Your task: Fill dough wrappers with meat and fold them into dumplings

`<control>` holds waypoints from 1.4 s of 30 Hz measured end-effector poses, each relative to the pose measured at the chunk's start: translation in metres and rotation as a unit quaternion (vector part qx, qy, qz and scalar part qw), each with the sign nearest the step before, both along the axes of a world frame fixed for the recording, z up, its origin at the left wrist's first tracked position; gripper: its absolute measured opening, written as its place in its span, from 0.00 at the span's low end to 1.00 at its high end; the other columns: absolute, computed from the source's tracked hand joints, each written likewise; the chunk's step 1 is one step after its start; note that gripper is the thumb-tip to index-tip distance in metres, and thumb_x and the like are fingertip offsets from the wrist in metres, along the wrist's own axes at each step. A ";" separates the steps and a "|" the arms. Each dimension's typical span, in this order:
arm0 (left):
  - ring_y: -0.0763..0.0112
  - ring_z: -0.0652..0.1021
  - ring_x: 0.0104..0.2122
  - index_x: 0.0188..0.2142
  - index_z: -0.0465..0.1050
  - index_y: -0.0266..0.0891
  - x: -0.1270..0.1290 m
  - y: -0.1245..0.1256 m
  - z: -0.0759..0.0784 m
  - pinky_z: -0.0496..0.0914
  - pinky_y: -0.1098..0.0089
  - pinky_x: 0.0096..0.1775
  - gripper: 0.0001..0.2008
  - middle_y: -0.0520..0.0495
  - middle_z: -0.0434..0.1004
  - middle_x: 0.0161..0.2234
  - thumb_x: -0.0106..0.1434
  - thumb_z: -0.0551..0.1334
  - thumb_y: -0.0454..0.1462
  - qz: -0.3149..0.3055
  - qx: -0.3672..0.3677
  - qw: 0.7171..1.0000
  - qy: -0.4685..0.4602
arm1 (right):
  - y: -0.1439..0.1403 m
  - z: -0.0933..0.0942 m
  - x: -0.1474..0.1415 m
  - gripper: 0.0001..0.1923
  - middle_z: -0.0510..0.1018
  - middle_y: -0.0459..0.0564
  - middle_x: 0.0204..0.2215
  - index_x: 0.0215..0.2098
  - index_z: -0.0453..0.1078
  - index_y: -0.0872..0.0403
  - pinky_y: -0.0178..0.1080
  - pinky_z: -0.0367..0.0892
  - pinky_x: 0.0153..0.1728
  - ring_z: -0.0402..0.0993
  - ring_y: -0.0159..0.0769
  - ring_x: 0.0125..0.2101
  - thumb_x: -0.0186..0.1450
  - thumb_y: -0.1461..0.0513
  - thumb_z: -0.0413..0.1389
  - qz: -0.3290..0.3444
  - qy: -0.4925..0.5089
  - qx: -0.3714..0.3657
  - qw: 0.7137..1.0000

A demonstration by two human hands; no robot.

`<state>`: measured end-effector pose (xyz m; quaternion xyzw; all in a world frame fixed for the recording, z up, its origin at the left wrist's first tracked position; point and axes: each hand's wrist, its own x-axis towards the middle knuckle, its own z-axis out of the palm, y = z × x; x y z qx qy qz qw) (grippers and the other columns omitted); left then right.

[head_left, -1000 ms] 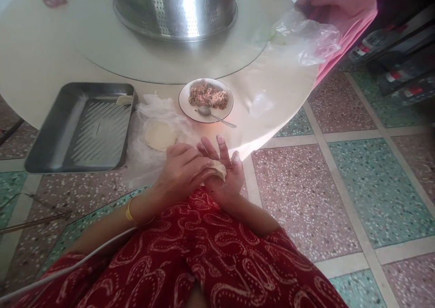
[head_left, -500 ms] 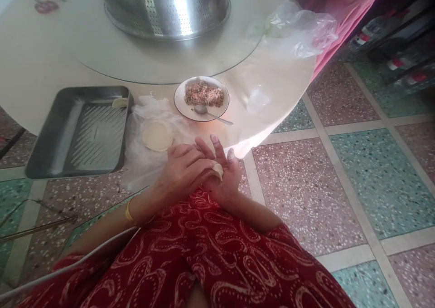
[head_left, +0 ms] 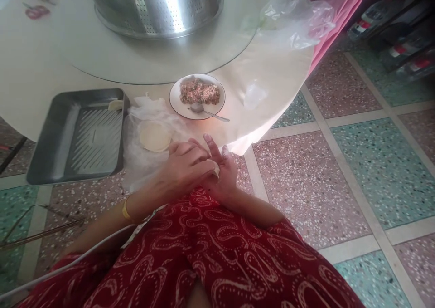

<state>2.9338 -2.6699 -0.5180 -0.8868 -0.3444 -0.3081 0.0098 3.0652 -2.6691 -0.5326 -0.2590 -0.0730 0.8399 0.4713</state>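
The left hand (head_left: 183,167) covers most of the dumpling (head_left: 215,169). The colander (head_left: 152,4) is cut off by the top edge.

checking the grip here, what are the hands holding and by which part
A dumpling lies in the right hand; the left hand covers it from above, fingers pressing along its edge. Only a sliver shows.

The person wears a deep red garment (head_left: 220,262) printed all over with pale, looping swirls and fine dotted lines. The forearms are bare. A thin yellow bangle (head_left: 125,209) circles the wrist of the left hand (head_left: 180,167). A white cable (head_left: 68,267) crosses the garment's left side.
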 end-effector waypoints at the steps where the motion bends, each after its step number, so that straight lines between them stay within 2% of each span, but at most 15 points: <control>1: 0.64 0.68 0.35 0.37 0.69 0.46 0.000 0.001 0.000 0.59 0.62 0.38 0.06 0.51 0.71 0.32 0.70 0.55 0.37 -0.004 -0.009 1.000 0.006 | 0.000 0.000 0.000 0.24 0.82 0.47 0.43 0.49 0.70 0.46 0.45 0.69 0.51 0.77 0.34 0.46 0.69 0.53 0.35 0.005 0.000 -0.004 1.000; 5: 0.65 0.69 0.37 0.36 0.70 0.45 -0.001 0.002 0.001 0.58 0.62 0.39 0.08 0.50 0.71 0.34 0.71 0.54 0.37 -0.019 -0.037 0.999 0.031 | 0.001 0.002 0.001 0.26 0.82 0.48 0.37 0.54 0.67 0.48 0.45 0.72 0.45 0.77 0.36 0.40 0.69 0.53 0.34 0.027 -0.016 0.005 0.999; 10: 0.62 0.68 0.40 0.37 0.72 0.47 -0.004 0.003 0.003 0.58 0.62 0.39 0.06 0.50 0.69 0.34 0.70 0.56 0.38 -0.024 -0.045 0.997 0.050 | 0.002 0.006 0.002 0.29 0.80 0.46 0.29 0.58 0.64 0.49 0.44 0.73 0.40 0.77 0.38 0.37 0.70 0.53 0.31 0.043 -0.023 0.004 0.999; 18: 0.64 0.66 0.37 0.37 0.73 0.48 -0.005 0.009 0.001 0.59 0.63 0.39 0.07 0.50 0.70 0.35 0.69 0.56 0.39 -0.056 -0.096 0.991 0.078 | 0.001 -0.009 0.004 0.26 0.80 0.47 0.36 0.57 0.65 0.52 0.42 0.72 0.45 0.76 0.35 0.41 0.68 0.50 0.40 0.029 -0.034 0.020 0.999; 22: 0.63 0.67 0.37 0.38 0.74 0.49 -0.005 0.012 -0.001 0.59 0.63 0.39 0.07 0.51 0.71 0.36 0.69 0.57 0.40 -0.074 -0.088 0.991 0.065 | 0.002 -0.003 0.003 0.25 0.80 0.47 0.36 0.53 0.67 0.50 0.45 0.73 0.45 0.75 0.37 0.43 0.68 0.50 0.39 0.037 -0.031 0.004 0.999; 25: 0.63 0.67 0.37 0.34 0.74 0.48 -0.003 0.012 -0.001 0.59 0.62 0.39 0.10 0.51 0.72 0.35 0.69 0.56 0.40 -0.073 -0.104 0.990 0.067 | 0.003 0.001 0.001 0.25 0.80 0.48 0.38 0.51 0.69 0.50 0.46 0.72 0.48 0.74 0.38 0.46 0.68 0.52 0.37 0.033 -0.030 -0.011 0.999; 28: 0.63 0.66 0.37 0.32 0.74 0.46 -0.001 0.012 0.000 0.58 0.61 0.40 0.13 0.50 0.71 0.34 0.70 0.54 0.40 -0.073 -0.126 0.988 0.053 | 0.002 -0.002 0.001 0.24 0.80 0.48 0.40 0.50 0.69 0.50 0.47 0.71 0.49 0.74 0.39 0.48 0.67 0.50 0.40 0.036 -0.021 -0.003 0.999; 33: 0.63 0.65 0.37 0.36 0.74 0.47 0.002 0.014 0.001 0.58 0.61 0.41 0.09 0.49 0.70 0.36 0.69 0.55 0.41 -0.110 -0.121 0.986 0.003 | 0.001 -0.009 0.003 0.22 0.81 0.46 0.37 0.47 0.71 0.49 0.43 0.72 0.48 0.75 0.36 0.46 0.67 0.51 0.41 0.027 -0.004 0.013 1.000; 39: 0.63 0.66 0.34 0.29 0.73 0.46 0.006 0.016 -0.003 0.58 0.61 0.39 0.12 0.49 0.69 0.31 0.68 0.56 0.39 -0.109 -0.107 0.988 0.010 | 0.002 -0.009 0.002 0.22 0.81 0.47 0.33 0.46 0.72 0.51 0.43 0.74 0.45 0.75 0.37 0.44 0.68 0.53 0.39 0.012 -0.009 0.016 1.000; 42: 0.63 0.67 0.36 0.32 0.75 0.47 0.006 0.015 -0.001 0.60 0.60 0.41 0.09 0.49 0.70 0.34 0.67 0.58 0.40 -0.105 -0.123 0.987 0.021 | 0.001 -0.007 0.003 0.22 0.81 0.46 0.34 0.47 0.72 0.50 0.42 0.75 0.43 0.76 0.36 0.42 0.68 0.53 0.39 0.010 -0.010 0.016 1.000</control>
